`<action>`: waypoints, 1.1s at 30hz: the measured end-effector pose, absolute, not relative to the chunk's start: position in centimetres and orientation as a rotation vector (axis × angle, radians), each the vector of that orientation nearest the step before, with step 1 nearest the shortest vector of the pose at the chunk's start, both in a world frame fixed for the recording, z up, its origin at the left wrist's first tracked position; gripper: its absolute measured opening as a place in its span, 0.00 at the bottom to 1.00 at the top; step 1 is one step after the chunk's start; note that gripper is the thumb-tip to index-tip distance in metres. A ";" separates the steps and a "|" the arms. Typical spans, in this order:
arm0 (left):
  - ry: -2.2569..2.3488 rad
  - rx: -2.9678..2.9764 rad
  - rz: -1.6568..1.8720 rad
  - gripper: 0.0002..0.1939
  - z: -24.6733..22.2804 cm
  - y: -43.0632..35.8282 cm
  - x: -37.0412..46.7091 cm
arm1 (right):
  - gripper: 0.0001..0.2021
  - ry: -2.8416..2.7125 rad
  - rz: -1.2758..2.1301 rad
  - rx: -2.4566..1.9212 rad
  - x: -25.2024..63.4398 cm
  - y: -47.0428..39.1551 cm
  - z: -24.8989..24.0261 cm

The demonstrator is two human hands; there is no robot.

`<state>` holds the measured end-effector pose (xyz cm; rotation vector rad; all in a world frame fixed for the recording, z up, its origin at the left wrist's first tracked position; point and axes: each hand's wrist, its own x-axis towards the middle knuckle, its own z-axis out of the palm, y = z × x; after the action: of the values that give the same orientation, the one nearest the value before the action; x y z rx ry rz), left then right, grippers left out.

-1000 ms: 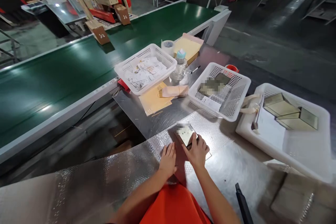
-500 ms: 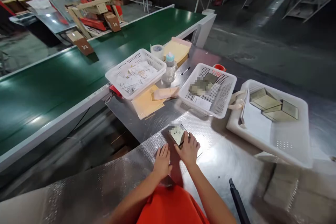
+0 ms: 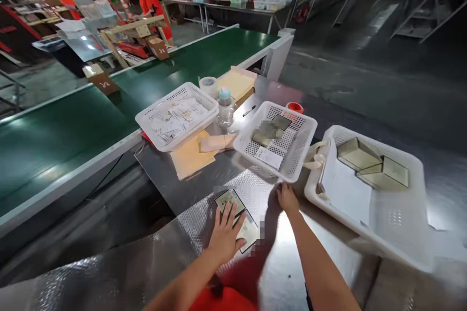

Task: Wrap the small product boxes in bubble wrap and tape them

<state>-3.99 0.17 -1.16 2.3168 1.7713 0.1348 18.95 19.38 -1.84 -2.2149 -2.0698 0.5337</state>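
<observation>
Two pale flat pieces with dark edges lie side by side on the bubble wrap (image 3: pixel 197 218), the farther piece (image 3: pixel 229 199) touching the nearer piece (image 3: pixel 250 234). Parts of both are blurred out. My left hand (image 3: pixel 225 235) is open, fingers spread flat over them. My right hand (image 3: pixel 288 198) is at the wrap's right edge, just in front of the middle white basket (image 3: pixel 299 158). Its fingers are curled closed; what they pinch is hidden. Inside that basket are similar dark-edged pieces (image 3: pixel 281 121) and a white slip (image 3: pixel 269 156).
A right-hand white bin (image 3: pixel 397 214) holds pale dark-edged boxes (image 3: pixel 359 153). At left stand a basket of plastic packets (image 3: pixel 178 116), yellow envelopes (image 3: pixel 191 158), a clear jar (image 3: pixel 225 112), and tape (image 3: pixel 208 85). A green conveyor (image 3: pixel 156 87) runs behind; people in orange stand beyond it.
My right hand has left the pale piece and moved right to the wrap's edge. My left hand has moved onto the pieces; two now show side by side. The view has tilted up.
</observation>
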 end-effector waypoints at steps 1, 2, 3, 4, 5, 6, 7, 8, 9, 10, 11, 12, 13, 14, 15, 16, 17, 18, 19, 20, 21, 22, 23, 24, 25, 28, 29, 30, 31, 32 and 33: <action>1.770 2.308 0.108 0.43 -1.3 0.1 -4.0 | 0.14 -2.093 0.562 -2.204 18.9 19.9 -2.0; 1.764 2.300 0.084 0.44 -1.3 0.1 -4.1 | 0.13 -2.117 0.592 -2.188 18.9 20.3 -2.1; 1.759 2.293 0.063 0.44 -1.2 0.1 -4.1 | 0.12 -2.140 0.622 -2.170 18.9 20.7 -2.1; 1.756 2.287 0.048 0.44 -1.2 0.1 -4.2 | 0.11 -2.163 0.653 -2.145 18.9 21.1 -2.0; 1.755 2.284 0.037 0.44 -1.1 0.1 -4.2 | 0.10 -2.184 0.680 -2.112 18.8 21.3 -1.6; 1.757 2.285 0.032 0.43 -1.0 0.1 -4.2 | 0.09 -2.204 0.705 -2.068 18.8 21.3 -1.1; 1.761 2.289 0.029 0.43 -1.0 0.1 -4.1 | 0.10 -2.222 0.731 -2.011 18.6 21.1 -0.4; 1.766 2.294 0.029 0.42 -0.9 0.2 -4.1 | 0.10 -2.240 0.761 -1.948 18.2 20.5 0.4; 1.770 2.297 0.027 0.41 -0.9 0.2 -4.1 | 0.11 -2.259 0.793 -1.882 17.5 19.4 1.2; 1.773 2.293 0.023 0.41 -0.8 0.3 -4.1 | 0.11 -2.284 0.840 -1.790 16.6 18.0 2.0; 1.769 2.285 0.019 0.40 -0.8 0.3 -4.1 | 0.12 -2.304 0.897 -1.674 15.4 16.0 2.7; 1.752 2.274 0.015 0.40 -0.8 0.4 -4.1 | 0.12 -2.316 0.941 -1.566 13.9 13.8 3.2; 1.724 2.263 0.009 0.39 -0.7 0.4 -4.1 | 0.14 -2.315 1.022 -1.358 12.3 11.3 3.5; 1.690 2.254 0.009 0.39 -0.7 0.4 -4.1 | 0.18 -2.262 1.053 -1.229 10.7 8.8 3.5; 1.660 2.247 0.017 0.38 -0.8 0.4 -4.1 | 0.20 -2.209 1.043 -1.183 9.3 6.5 3.4; 1.644 2.237 0.033 0.38 -0.9 0.4 -4.1 | 0.22 -2.185 1.034 -1.191 8.0 4.6 3.1; 1.639 2.227 0.057 0.37 -1.0 0.4 -4.1 | 0.23 -2.134 1.009 -1.222 7.0 3.1 2.7; 1.653 2.214 0.090 0.36 -1.3 0.3 -4.1 | 0.24 -2.096 0.985 -1.259 6.3 2.1 2.4; 1.675 2.200 0.132 0.35 -1.7 0.2 -4.0 | 0.25 -2.066 0.962 -1.290 5.9 1.5 2.0; 1.699 2.183 0.178 0.35 -2.1 0.1 -3.8 | 0.25 -2.041 0.949 -1.307 5.8 1.4 1.7; 1.729 2.159 0.226 0.34 -2.5 -0.1 -3.5 | 0.25 -2.024 0.956 -1.316 5.8 1.5 1.6; 1.780 2.120 0.285 0.34 -3.0 -0.3 -3.2 | 0.24 -2.013 0.979 -1.324 6.0 1.8 1.4; 1.867 2.051 0.359 0.35 -3.5 -0.6 -2.8 | 0.24 -1.994 1.006 -1.339 6.3 2.2 1.4; 1.972 1.948 0.450 0.35 -3.8 -0.9 -2.4 | 0.24 -1.975 1.032 -1.358 6.6 2.6 1.4; 2.067 1.815 0.558 0.36 -4.1 -1.2 -2.0 | 0.23 -1.960 1.053 -1.377 6.9 2.9 1.4; 2.094 1.320 0.891 0.38 -4.2 -1.8 -1.6 | 0.21 -1.966 1.059 -1.414 7.6 3.5 1.3; 1.986 1.159 0.973 0.37 -3.9 -1.8 -1.7 | 0.21 -1.984 1.053 -1.418 7.7 3.5 1.1; 1.849 0.995 1.044 0.34 -3.6 -1.6 -2.0 | 0.21 -2.014 1.031 -1.419 7.7 3.4 0.8; 1.707 0.814 1.111 0.30 -3.3 -1.4 -2.3 | 0.21 -2.067 0.976 -1.413 7.7 3.2 0.4; 1.579 0.637 1.169 0.26 -2.9 -1.2 -2.7 | 0.21 -2.133 0.898 -1.399 7.5 2.9 -0.1; 1.475 0.487 1.217 0.22 -2.5 -0.9 -3.0 | 0.21 -2.200 0.811 -1.376 7.4 2.5 -0.7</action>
<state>-2.98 -0.86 -2.55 0.4866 1.4752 1.2167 7.39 2.53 -0.69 -1.3760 -2.2003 0.8113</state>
